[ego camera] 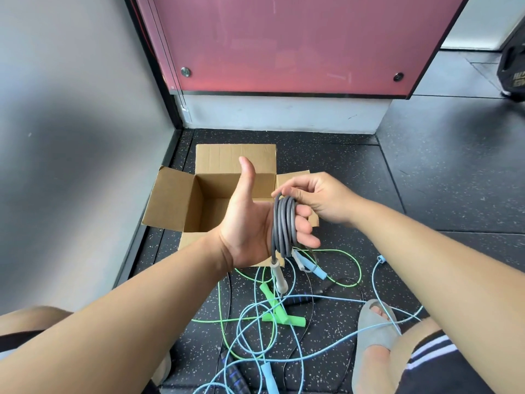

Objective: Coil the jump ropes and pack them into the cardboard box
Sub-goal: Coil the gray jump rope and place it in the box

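Head camera view, looking down at a black rubber floor (443, 177) flecked with pale specks and laid in large tiles with visible seams. At the left of the frame stands a plain grey wall (71, 137); across the top centre hangs a pink panel (284, 44) with a dark edge, fixed by two round metal fasteners near its lower corners, above a white base strip. At the far upper right edge sits a black object with gold lettering, cut off and too partial to read. In the centre of the frame an open cardboard box (204, 209) stands on the floor, its flaps folded outward and its inside bare as far as can be seen. In front of the box, the left hand (250, 223) is held palm up, thumb raised, fingers curled around a grey jump rope (281, 223) wound in several loops over them; a pale grey handle (279, 278) hangs down from the coil. The right hand (321, 197) pinches the top of the coil with fingers closed on the rope. Below, in the lower centre, loose green jump ropes (284, 317) with green handles and light blue jump ropes (268, 376) lie tangled on the floor with a dark-handled rope. At lower right is a foot in a grey slide sandal (372, 339), with black shorts showing white stripes.
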